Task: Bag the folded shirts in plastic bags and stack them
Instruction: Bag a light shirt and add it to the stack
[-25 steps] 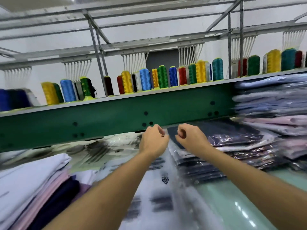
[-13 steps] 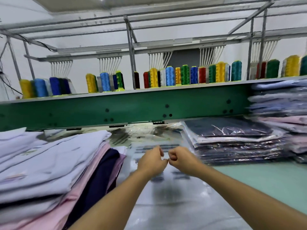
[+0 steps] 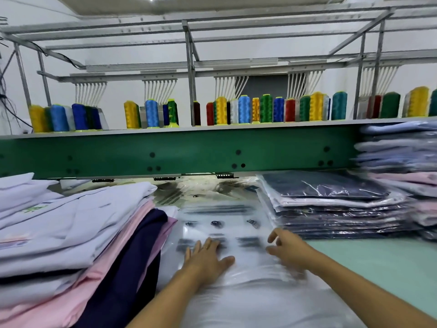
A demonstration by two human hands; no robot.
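On the pale green table [image 3: 378, 261], head view: a clear plastic bag with black print [image 3: 222, 216] lies flat between a pile of unbagged folded shirts in white, pink and navy [image 3: 71, 221] and a stack of bagged shirts [image 3: 331, 204].
Change: half a second ago both hands were curled and close together; now they are apart and opened.
Left hand [image 3: 208, 256]: flat, fingers spread, pressing the bag.
Right hand [image 3: 287, 248]: blurred, fingers loosely open, holding nothing, at the bag's right edge.
Meaning: probably smoothing the bag; whether it holds a shirt is unclear.

Folded shirts [image 3: 71, 233], left of frame: lavender-white, pink, navy. Clear plastic bag [image 3: 224, 223], centre: black print. Beam [image 3: 179, 152]: green.
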